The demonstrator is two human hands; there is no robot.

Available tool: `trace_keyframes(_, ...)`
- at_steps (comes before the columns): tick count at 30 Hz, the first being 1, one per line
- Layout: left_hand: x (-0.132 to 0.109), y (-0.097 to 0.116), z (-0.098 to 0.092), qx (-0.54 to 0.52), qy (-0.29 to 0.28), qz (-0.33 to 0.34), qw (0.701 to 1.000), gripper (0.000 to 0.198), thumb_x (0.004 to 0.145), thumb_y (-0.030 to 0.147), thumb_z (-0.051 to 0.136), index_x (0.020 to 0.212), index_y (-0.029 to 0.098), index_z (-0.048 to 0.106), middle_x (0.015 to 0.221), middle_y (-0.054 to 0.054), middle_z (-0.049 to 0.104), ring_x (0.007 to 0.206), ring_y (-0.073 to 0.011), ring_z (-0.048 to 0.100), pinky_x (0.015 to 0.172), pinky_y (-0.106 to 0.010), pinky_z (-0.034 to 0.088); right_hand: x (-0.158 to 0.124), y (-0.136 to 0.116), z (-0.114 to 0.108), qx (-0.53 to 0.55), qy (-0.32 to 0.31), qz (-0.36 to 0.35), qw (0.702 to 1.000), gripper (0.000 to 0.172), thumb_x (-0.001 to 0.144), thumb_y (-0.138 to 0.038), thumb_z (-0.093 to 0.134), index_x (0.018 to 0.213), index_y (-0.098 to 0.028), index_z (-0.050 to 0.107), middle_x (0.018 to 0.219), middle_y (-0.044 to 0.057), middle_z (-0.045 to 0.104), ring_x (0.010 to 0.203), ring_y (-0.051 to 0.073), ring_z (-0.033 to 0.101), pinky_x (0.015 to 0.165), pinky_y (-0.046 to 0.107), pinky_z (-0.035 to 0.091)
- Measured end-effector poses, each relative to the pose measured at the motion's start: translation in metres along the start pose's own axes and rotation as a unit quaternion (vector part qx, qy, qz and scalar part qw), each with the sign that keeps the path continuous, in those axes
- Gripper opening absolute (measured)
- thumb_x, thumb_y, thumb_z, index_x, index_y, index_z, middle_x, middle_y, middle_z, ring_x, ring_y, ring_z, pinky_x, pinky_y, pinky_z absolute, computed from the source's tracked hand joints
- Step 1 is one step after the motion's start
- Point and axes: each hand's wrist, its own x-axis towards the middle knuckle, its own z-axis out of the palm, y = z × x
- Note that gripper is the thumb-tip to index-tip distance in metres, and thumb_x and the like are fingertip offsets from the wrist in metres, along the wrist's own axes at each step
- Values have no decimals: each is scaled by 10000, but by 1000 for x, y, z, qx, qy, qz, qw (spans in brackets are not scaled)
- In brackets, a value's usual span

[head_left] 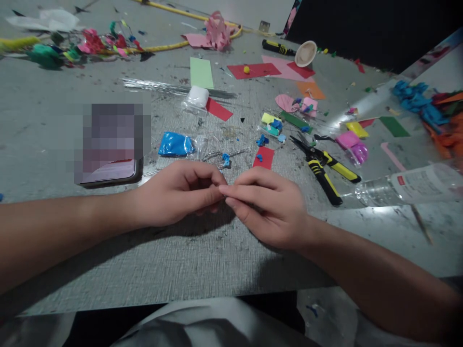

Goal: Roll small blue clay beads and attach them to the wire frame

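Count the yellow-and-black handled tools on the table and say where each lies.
2. The cutters lie just right of the right hand; the second tool lies far back, left of the pale cup. The clutter may hide others.

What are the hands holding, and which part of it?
Cannot tell. The left hand and right hand pinch their fingertips together, hiding anything tiny between them.
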Motion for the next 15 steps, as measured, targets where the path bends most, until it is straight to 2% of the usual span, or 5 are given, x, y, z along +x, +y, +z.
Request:
trace_keyframes(7,-1,0,-1,0,2,-12,1000,108,943,179,689,839,161,711,635,39,648,507,-64,527,451,-132,425,0,1,1,22,3,23,999,221,1020,-96,674,1193,-179,784,987,63,771,867,137,721,770,271,634)
trace_keyframes(15,-2,-5,-3,18,-4,-9,1000,122,946,199,689,831,162,702,635,39,640,516,-69,532,471,-140,429,2,0,5,40,19,45,998,113,989,-89,725,1054,-160,784,934,54,784,835,131,721,760,246,622)
